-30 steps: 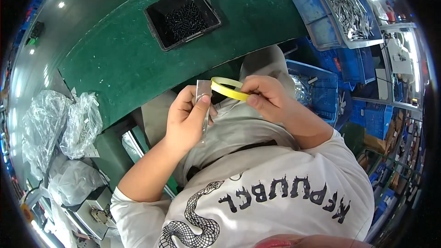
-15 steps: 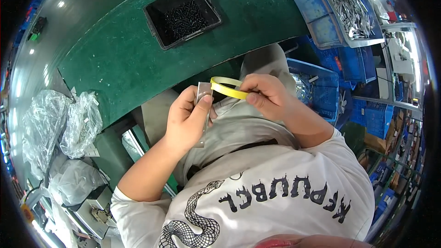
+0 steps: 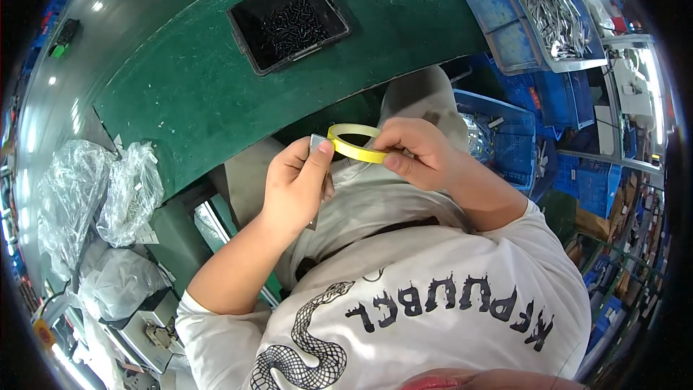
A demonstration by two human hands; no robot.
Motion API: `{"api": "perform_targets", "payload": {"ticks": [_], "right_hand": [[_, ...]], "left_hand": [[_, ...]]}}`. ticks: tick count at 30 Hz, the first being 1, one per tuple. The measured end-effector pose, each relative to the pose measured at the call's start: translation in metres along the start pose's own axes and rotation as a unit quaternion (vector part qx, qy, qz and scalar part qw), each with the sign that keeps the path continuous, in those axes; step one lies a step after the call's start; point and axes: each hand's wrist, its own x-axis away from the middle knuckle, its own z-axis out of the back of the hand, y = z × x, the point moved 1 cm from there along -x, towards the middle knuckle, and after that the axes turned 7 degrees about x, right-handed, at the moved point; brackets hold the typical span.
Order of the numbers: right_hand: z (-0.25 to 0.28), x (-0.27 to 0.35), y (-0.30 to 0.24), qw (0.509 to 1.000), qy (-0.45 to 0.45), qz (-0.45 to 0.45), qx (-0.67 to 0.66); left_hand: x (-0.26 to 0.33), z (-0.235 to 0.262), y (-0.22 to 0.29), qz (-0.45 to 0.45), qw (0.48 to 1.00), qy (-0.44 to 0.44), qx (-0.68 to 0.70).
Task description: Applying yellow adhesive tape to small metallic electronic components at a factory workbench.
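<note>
My left hand [image 3: 292, 186] is closed on a thin flat strip [image 3: 316, 142], greyish and straight-edged. The thumb presses on its upper end, and the lower end shows below the palm. A roll of yellow tape [image 3: 356, 152] is pinched at its right side by the fingers of my right hand [image 3: 421, 153]. The roll's left edge touches the strip by my left thumb tip. Whether tape is stuck to the strip I cannot tell. Both hands are held above my lap, just off the bench's near edge.
On the green bench [image 3: 191, 112] stands a black bin [image 3: 262, 65] of small black parts. Blue crates [image 3: 514, 162] are at the right, one higher up holding long metal pieces [image 3: 552, 11]. Clear plastic bags [image 3: 128, 198] lie at the left, above a grey device [image 3: 148, 336].
The strip has turned in my left hand, so less of its face shows. The tape roll has tilted and shifted slightly left, with its left side against the strip.
</note>
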Motion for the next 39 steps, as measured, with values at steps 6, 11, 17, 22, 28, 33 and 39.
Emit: {"api": "perform_targets", "payload": {"ticks": [6, 11, 17, 22, 28, 33, 39], "right_hand": [[-0.003, 0.001, 0.002, 1.000, -0.008, -0.013, -0.012], [-0.003, -0.002, -0.002, 0.999, -0.008, -0.005, 0.044], [0.003, -0.004, -0.008, 0.993, -0.004, 0.001, 0.120], [0.001, -0.003, -0.011, 0.987, 0.030, -0.005, 0.157], [0.001, -0.004, -0.018, 0.990, -0.005, -0.117, 0.081], [0.003, -0.003, -0.019, 0.990, 0.006, -0.112, 0.085], [0.005, -0.001, -0.018, 0.990, 0.006, -0.109, 0.091]], "left_hand": [[0.002, 0.005, 0.000, 0.052, 0.993, -0.054, 0.091], [0.001, 0.011, -0.011, 0.050, 0.981, -0.111, 0.151], [-0.002, -0.005, -0.006, -0.102, 0.993, 0.015, -0.053], [-0.006, -0.004, -0.001, -0.113, 0.965, 0.027, -0.236], [-0.009, -0.002, -0.012, -0.124, 0.981, 0.026, -0.145], [-0.006, -0.004, -0.012, -0.144, 0.986, 0.004, -0.088], [-0.006, -0.004, -0.011, -0.126, 0.991, -0.022, -0.031]]}}
